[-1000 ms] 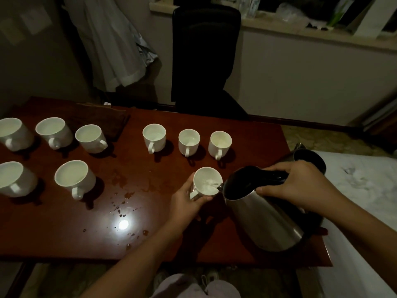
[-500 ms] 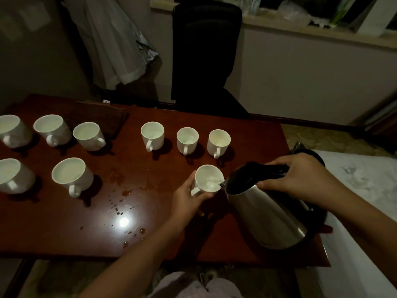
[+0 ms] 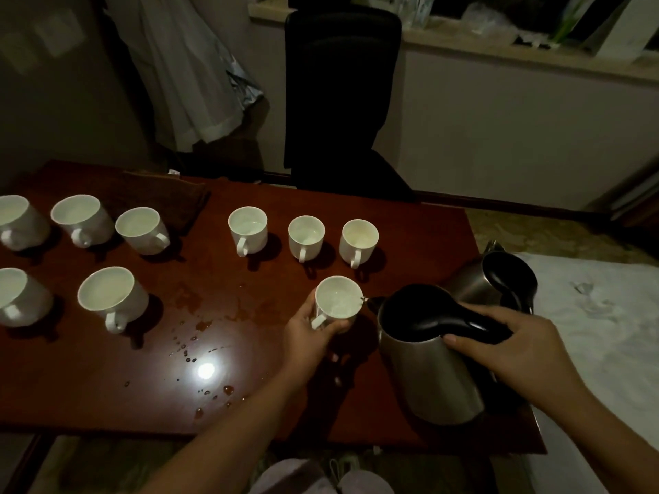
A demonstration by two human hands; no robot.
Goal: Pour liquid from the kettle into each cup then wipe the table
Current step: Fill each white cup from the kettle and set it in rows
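- The right hand wraps its fingers round the black handle of the kettle, thumb pressed along the handle's near side. The kettle tips toward nine o'clock, so its spout reaches the rim of the cup being filled.
- The left hand cups that cup from seven o'clock, its fingers curled round the wall by the handle, apparently to steady it against the spout and keep it from sliding on the wet top.
- This cup sits near the table's centre-right; liquid glints inside it, and a thin bright thread shows at the spout.
- Three cups stand in a row at twelve o'clock of it. Five more cups sit well apart toward nine o'clock.
- Drops and a smear lie at eight o'clock of the held cup, which is why wiping comes afterwards.
- A dark brown cloth lies at the far-left edge, likely kept ready for that.
- A second kettle stands at two o'clock, just behind the tilted one.
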